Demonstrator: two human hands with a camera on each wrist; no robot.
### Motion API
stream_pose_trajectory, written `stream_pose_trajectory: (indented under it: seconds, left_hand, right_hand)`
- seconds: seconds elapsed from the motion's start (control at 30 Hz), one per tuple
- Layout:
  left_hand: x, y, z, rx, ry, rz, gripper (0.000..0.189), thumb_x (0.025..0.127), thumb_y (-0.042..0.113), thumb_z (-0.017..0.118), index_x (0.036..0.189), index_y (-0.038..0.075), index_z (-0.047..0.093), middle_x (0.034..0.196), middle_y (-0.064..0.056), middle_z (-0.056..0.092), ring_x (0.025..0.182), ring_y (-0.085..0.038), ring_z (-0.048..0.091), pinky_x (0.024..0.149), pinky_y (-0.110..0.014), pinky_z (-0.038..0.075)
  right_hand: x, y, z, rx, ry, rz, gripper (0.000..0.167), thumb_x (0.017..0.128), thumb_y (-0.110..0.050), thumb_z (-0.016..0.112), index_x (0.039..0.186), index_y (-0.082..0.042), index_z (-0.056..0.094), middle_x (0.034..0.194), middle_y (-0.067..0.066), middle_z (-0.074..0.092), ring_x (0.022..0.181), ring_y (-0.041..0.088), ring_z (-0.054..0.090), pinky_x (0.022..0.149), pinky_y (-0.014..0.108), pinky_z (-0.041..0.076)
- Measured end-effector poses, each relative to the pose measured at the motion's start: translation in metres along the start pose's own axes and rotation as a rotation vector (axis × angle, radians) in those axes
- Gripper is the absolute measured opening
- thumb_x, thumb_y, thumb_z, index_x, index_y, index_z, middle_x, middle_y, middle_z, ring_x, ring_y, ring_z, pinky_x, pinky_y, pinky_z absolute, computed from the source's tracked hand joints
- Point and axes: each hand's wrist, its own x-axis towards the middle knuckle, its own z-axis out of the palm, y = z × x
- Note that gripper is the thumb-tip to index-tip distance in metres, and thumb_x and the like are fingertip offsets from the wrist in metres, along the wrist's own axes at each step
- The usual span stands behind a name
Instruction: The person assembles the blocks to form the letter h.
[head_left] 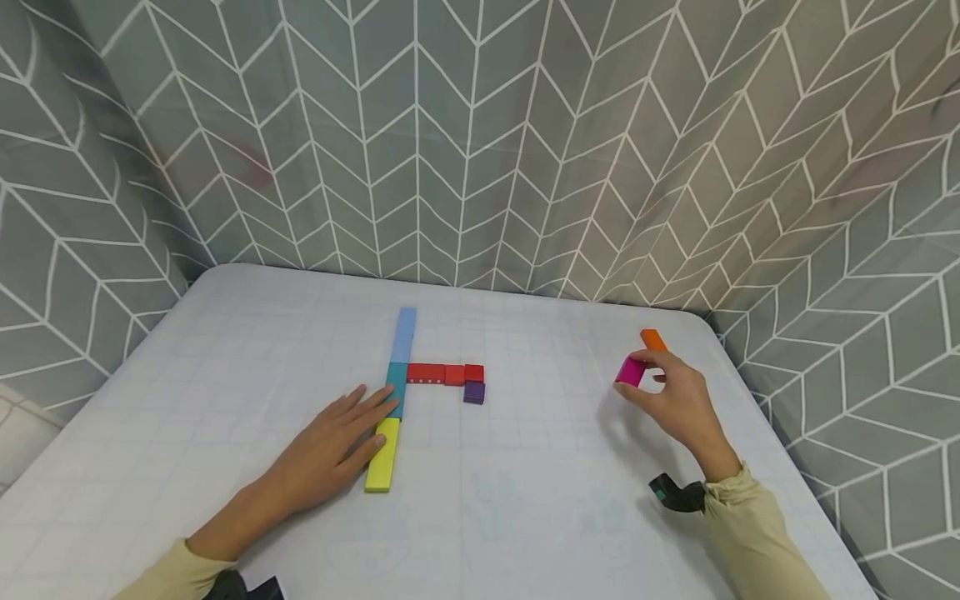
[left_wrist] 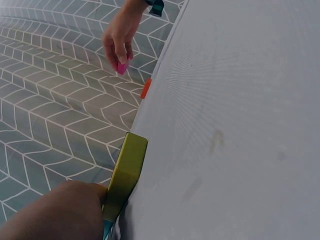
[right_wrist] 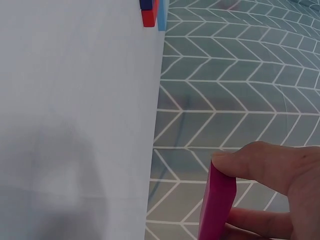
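Observation:
My right hand point(head_left: 678, 408) pinches a magenta block point(head_left: 630, 372) between thumb and fingers, above the right side of the table; the right wrist view shows the thumb on the edge of this block point(right_wrist: 218, 202). Fingers spread, my left hand point(head_left: 326, 458) rests at a line of strips on the left. That line runs from a light blue strip point(head_left: 403, 333) through a teal strip point(head_left: 396, 379), partly under the fingertips, to a yellow strip point(head_left: 382, 467) touched by the thumb. From the teal strip a row of red blocks point(head_left: 426, 373) extends rightward, with a purple block point(head_left: 474, 392) against its end.
An orange block point(head_left: 653, 339) lies just beyond my right hand, near the table's right edge. The white table point(head_left: 525, 517) has rounded far corners. Grey curtains point(head_left: 480, 150) with white zigzag lines hang behind it and along both sides.

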Motion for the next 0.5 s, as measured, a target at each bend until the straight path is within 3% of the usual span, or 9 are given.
stream_pose_trajectory:
  seconds: [0.5]
  left_hand:
    - [0.0009, 0.0015, -0.0016, -0.008, 0.02, 0.021, 0.054, 0.108, 0.034, 0.055, 0.158, 0.014, 0.048, 0.165, -0.002, 0.038, 0.152, -0.039, 0.027, 0.121, -0.059, 0.023]
  right_hand:
    - [0.0009, -0.0086, 0.0081, 0.009, -0.018, -0.021, 0.048, 0.086, -0.013, 0.086, 0.127, 0.004, 0.066, 0.117, 0.022, 0.068, 0.111, 0.041, 0.06, 0.092, 0.06, 0.055]
